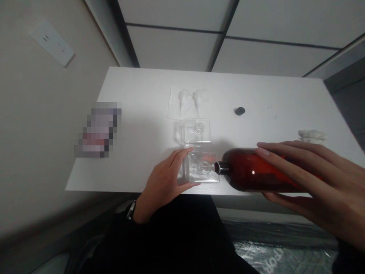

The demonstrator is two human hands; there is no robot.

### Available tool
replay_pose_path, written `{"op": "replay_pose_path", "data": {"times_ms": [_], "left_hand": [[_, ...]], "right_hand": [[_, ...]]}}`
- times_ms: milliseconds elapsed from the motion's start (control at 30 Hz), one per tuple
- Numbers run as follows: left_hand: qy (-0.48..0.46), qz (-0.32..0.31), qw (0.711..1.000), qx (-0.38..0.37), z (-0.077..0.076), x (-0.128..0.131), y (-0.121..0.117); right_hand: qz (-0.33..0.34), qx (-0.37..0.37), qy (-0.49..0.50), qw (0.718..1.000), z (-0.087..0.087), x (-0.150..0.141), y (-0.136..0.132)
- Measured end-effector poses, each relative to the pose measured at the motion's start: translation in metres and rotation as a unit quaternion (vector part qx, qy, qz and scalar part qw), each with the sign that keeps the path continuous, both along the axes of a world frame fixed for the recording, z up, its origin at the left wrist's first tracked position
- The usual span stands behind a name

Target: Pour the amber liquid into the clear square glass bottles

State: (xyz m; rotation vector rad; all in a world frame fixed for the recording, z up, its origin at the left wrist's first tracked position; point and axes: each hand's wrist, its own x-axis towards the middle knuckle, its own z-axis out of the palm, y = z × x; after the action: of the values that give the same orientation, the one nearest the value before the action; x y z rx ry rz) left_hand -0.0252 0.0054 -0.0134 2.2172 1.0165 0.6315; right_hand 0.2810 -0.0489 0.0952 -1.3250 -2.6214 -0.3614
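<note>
My left hand (165,180) is curled round a clear square plastic bottle (202,167) standing near the front edge of the white table (137,95). My right hand (310,182) grips a large amber bottle (251,173) tipped on its side, its black neck touching the clear bottle's opening. A second clear square bottle (197,131) stands just behind the first. Two white pump tops (191,98) lie on a white sheet farther back.
A small dark cap (240,111) lies right of the pump tops. A crumpled white tissue (312,135) rests at the table's right side. A blurred-out object (98,129) sits at the left edge. A wall socket (53,42) is on the left wall.
</note>
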Motion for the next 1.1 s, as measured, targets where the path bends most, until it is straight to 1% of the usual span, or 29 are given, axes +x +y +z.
{"op": "replay_pose_path", "data": {"times_ms": [167, 400, 633, 767, 1100], "left_hand": [[0.003, -0.002, 1.000, 0.001, 0.0002, -0.0004, 0.0000], [0.006, -0.002, 1.000, 0.003, 0.0003, -0.0005, 0.0004], [0.006, -0.004, 1.000, 0.002, -0.0006, -0.0005, 0.0004], [0.005, -0.002, 1.000, 0.002, -0.0009, -0.0004, 0.0003], [-0.002, -0.003, 1.000, 0.002, -0.0012, -0.0005, 0.0001]], "right_hand": [[-0.006, -0.007, 0.004, 1.000, 0.0017, 0.0004, -0.0003], [-0.042, -0.032, 0.019, 0.998, 0.0020, 0.0006, -0.0059], [-0.020, -0.014, 0.031, 0.999, 0.0045, 0.0042, -0.0028], [-0.014, -0.021, 0.031, 0.999, 0.0055, 0.0042, -0.0013], [-0.031, -0.028, 0.030, 0.999, 0.0067, 0.0081, -0.0044]]}}
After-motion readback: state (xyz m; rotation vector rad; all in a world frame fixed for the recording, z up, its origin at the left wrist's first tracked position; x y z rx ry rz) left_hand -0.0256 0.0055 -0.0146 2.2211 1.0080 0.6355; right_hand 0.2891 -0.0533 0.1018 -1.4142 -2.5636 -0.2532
